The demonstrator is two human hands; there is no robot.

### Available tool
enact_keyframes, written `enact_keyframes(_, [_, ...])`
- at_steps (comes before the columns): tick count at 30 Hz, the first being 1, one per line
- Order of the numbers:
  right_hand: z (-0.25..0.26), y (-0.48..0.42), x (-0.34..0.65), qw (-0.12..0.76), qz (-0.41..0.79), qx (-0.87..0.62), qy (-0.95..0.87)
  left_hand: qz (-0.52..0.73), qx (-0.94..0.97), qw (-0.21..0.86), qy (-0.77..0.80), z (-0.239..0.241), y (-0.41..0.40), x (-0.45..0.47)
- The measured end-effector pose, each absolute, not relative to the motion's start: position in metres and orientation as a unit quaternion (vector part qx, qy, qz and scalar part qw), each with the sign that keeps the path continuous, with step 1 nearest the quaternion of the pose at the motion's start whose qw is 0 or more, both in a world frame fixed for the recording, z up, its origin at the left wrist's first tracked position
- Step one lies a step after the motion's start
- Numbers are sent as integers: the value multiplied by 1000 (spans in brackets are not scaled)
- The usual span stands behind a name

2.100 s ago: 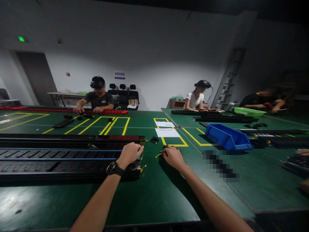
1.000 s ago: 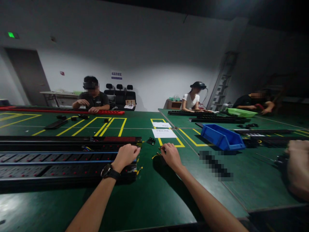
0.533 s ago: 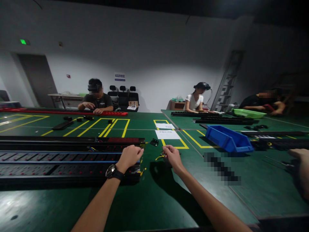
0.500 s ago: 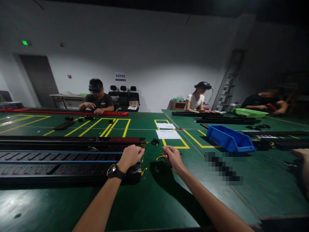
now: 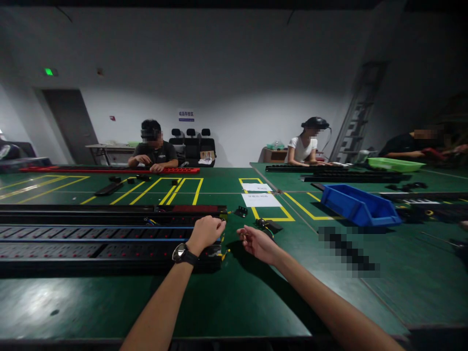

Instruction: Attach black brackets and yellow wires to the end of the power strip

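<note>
My left hand (image 5: 209, 231), with a wristwatch (image 5: 180, 253) on its wrist, is closed in a fist on the right end of a long black socket strip (image 5: 91, 239) with red switches and blue lines. This strip lies on the green table (image 5: 234, 302). My right hand (image 5: 258, 242) hovers just right of that end with its fingers half curled and apart; I see nothing in them. A small black part with wires (image 5: 268, 225) lies on the table just beyond my right hand. A yellow wire (image 5: 225, 253) sticks out at the strip's end.
A black rail (image 5: 109, 210) lies behind the strip, with a small black bracket (image 5: 241, 211) and white papers (image 5: 260, 200) in yellow-marked boxes further back. A blue bin (image 5: 358, 207) stands to the right, a green tray (image 5: 395, 165) beyond it. Three people sit at the far tables.
My right hand has left the small black part and moved left toward the strip's end, its fingers now apart. My left hand has stayed on the strip. The view shifted a little.
</note>
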State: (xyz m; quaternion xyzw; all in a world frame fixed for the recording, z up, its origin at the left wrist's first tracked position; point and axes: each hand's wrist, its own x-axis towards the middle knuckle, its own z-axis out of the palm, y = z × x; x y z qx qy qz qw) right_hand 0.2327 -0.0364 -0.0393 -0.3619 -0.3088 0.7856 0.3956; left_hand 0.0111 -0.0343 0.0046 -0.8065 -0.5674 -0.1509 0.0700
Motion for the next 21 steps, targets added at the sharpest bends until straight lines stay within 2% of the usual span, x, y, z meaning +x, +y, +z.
enact_keyframes(21, [-28, -42, 229, 399, 757, -407, -321, -152, -808, 71, -565, 5, -35, 12])
